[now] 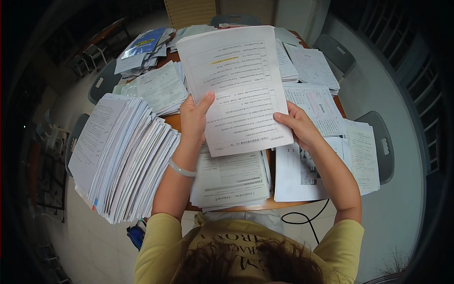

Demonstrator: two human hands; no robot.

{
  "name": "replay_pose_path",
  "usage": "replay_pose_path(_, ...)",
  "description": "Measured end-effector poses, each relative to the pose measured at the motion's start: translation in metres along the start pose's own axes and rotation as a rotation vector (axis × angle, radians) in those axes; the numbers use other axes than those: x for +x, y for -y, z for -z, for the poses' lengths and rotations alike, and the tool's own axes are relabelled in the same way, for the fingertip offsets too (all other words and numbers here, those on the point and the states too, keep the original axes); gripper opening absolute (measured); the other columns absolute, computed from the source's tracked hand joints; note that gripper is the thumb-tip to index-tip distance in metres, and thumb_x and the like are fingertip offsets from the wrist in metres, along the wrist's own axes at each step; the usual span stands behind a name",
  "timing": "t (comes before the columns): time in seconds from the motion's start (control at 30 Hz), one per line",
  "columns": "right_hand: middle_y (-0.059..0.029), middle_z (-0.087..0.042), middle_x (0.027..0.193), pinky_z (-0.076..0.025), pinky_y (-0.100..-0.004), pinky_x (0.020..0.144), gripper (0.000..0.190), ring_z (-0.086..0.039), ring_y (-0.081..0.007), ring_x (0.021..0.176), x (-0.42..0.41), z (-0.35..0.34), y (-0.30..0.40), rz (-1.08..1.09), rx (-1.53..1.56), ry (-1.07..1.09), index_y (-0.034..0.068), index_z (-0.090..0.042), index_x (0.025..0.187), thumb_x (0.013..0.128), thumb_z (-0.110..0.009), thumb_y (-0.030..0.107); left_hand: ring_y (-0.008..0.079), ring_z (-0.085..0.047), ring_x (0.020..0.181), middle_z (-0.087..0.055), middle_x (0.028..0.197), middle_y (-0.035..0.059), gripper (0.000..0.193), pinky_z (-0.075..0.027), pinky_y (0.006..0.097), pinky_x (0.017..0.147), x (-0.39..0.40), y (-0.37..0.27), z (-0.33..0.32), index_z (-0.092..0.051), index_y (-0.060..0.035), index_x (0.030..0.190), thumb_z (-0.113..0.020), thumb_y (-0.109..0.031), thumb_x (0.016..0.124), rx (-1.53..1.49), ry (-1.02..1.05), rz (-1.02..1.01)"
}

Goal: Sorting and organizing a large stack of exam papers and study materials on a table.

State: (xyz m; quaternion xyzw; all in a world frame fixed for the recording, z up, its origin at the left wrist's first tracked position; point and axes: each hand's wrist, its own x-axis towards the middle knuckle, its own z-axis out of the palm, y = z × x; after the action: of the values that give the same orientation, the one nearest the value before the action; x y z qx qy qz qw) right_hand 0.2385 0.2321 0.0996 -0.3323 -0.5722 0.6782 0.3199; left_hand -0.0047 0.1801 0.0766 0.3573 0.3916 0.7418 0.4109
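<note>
Both hands hold up a thin stack of printed sheets (241, 85), raised over the table and upside down from where I look. The top sheet carries a ruled table of text and a short yellow highlight. My left hand (194, 115) grips the left edge, thumb on top, with a pale bangle (181, 167) on that wrist. At the right edge my right hand (298, 122) pinches the sheets, its thumb also on top. Below them lies another pile of printed papers (232, 181), partly covered by the held stack.
A tall, leaning stack of papers (124, 156) stands at the left. Farther back are loose papers (159, 85) and a blue booklet (146, 42). More paper piles (314, 64) and sheets (363, 156) cover the right. Grey chairs (381, 142) surround the table; a black cable (301, 216) hangs below its edge.
</note>
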Motion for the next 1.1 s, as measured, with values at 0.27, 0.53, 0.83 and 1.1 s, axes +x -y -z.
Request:
replay_pose_path(0.27, -0.0154, -0.063, 0.101, -0.056, -0.0241, 0.049, 0.038, -0.066, -0.0172, 0.077, 0.027, 0.012, -0.006, -0.053, -0.085, -0.15, -0.004, -0.047, 0.121, 0.087, -0.055, 0.01, 0.0203, -0.058, 0.097, -0.057, 0.111, 0.0146, 0.033, -0.05, 0.0313, 0.082, 0.027, 0.034, 0.0, -0.045, 0.006, 0.119, -0.05, -0.008, 0.089, -0.008, -0.1, 0.013)
replay_pose_path(0.53, -0.0125, -0.065, 0.095, -0.055, -0.0251, 0.05, 0.034, -0.065, -0.017, 0.073, 0.161, 0.089, 0.019, 0.06, -0.16, -0.32, -0.003, -0.053, 0.118, 0.086, -0.056, 0.008, 0.0201, -0.058, 0.098, -0.058, 0.109, 0.0149, 0.042, -0.047, 0.0271, 0.081, 0.168, 0.05, -0.047, -0.046, 0.0052, 0.117, -0.049, 0.003, 0.076, 0.385, 0.151, 0.029)
replay_pose_path(0.83, -0.012, -0.064, 0.091, -0.052, -0.0226, 0.049, 0.038, -0.063, -0.0157, 0.07, 0.282, 0.167, 0.006, -0.041, -0.278, -0.516, -0.002, -0.054, 0.116, 0.082, -0.061, 0.011, 0.0237, -0.063, 0.09, -0.065, 0.102, 0.015, 0.041, -0.049, 0.0298, 0.078, 0.294, 0.16, -0.061, -0.056, 0.0033, 0.113, -0.06, 0.002, 0.072, 0.794, 0.053, -0.071)
replay_pose_path(1.1, -0.0187, -0.064, 0.094, -0.051, -0.0437, 0.072, 0.044, -0.063, -0.0334, 0.086, 0.255, 0.127, -0.064, -0.069, -1.695, -0.604, 0.004, -0.056, 0.11, 0.079, -0.06, 0.036, 0.0297, -0.06, 0.103, -0.062, 0.11, 0.0206, 0.052, -0.045, 0.0333, 0.089, 0.225, 0.204, 0.005, -0.059, -0.0008, 0.116, -0.071, -0.019, 0.069, 1.08, 0.095, -0.064)
